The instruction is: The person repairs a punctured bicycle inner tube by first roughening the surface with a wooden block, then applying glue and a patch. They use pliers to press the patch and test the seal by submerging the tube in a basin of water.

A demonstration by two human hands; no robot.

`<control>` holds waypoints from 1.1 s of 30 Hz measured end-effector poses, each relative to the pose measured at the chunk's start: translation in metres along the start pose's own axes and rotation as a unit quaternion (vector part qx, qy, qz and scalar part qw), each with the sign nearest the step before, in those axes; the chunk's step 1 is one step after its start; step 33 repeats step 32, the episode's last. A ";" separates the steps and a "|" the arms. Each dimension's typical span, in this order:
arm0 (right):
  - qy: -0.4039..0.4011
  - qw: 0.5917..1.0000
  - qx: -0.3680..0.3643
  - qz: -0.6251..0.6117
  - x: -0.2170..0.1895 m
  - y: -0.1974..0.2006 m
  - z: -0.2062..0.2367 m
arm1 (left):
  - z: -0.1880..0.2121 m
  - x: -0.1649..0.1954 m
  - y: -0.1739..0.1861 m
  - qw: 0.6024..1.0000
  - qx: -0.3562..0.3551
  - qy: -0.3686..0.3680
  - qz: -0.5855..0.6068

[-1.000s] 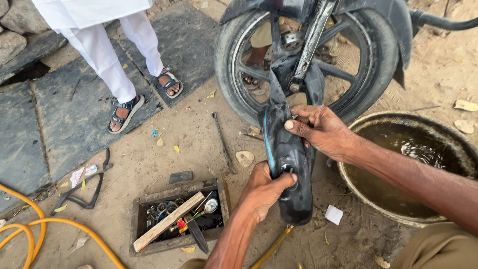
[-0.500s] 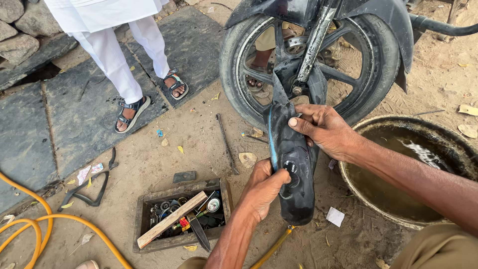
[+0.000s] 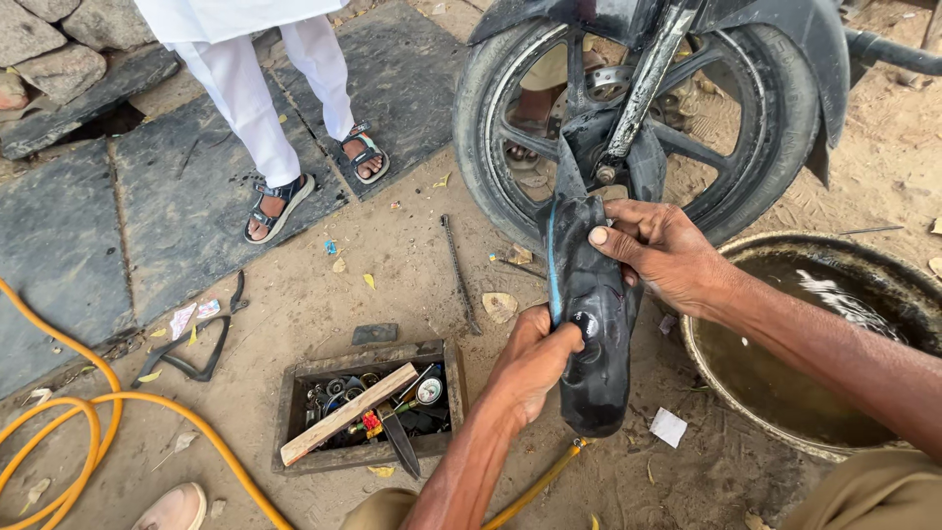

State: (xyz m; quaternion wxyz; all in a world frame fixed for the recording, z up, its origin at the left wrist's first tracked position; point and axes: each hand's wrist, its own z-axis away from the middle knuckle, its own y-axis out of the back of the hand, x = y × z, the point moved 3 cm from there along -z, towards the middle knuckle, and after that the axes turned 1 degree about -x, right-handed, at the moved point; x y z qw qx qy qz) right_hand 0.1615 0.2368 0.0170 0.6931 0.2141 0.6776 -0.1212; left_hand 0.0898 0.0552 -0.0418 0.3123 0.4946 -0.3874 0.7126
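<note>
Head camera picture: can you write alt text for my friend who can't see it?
Two hands, left hand and right hand, grip a black rubber inner tube in front of a motorcycle wheel. A basin of water sits at right, a wooden toolbox and orange hose at left.

the inner tube (image 3: pixel 589 324) hangs in the middle, just in front of the motorcycle wheel (image 3: pixel 638 118), with the left hand (image 3: pixel 535 358) on its lower left side and the right hand (image 3: pixel 662 250) on its upper right side. to the right of the tube sits a basin of water (image 3: pixel 814 344), and to its left on the ground lies a toolbox (image 3: pixel 368 407) with a stick (image 3: pixel 348 412) across it. a hose (image 3: pixel 98 412) loops at the far left, a metal rod (image 3: pixel 458 275) lies between toolbox and wheel, and a person's sandalled feet (image 3: pixel 314 182) stand on slabs behind, left of the wheel.
</note>
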 end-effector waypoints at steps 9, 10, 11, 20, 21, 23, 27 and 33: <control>-0.017 1.000 0.004 -0.018 0.002 0.005 -0.003 | 0.007 0.023 -0.001 0.994 -0.015 -0.086 0.062; -0.052 0.998 -0.022 -0.032 0.000 0.008 0.000 | 0.010 0.025 0.000 0.994 -0.023 -0.077 0.077; -0.087 0.994 -0.048 -0.047 -0.003 0.012 0.003 | 0.014 0.027 0.001 0.993 -0.029 -0.068 0.093; -0.172 0.950 -0.121 0.230 -0.041 0.053 0.074 | 0.056 0.092 0.013 0.940 -0.139 -0.131 0.282; -0.177 0.932 -0.150 0.278 -0.035 0.050 0.087 | 0.057 0.098 0.013 0.936 -0.136 -0.142 0.293; 0.010 0.930 -0.268 0.253 -0.023 0.026 0.107 | 0.057 0.107 0.012 0.926 -0.131 -0.163 0.313; -0.076 0.908 -0.265 0.317 0.029 -0.007 0.131 | 0.048 0.107 0.012 0.904 -0.148 -0.188 0.353; 0.115 0.915 -0.100 0.374 0.063 -0.041 0.157 | 0.025 0.103 0.008 0.913 -0.112 -0.217 0.326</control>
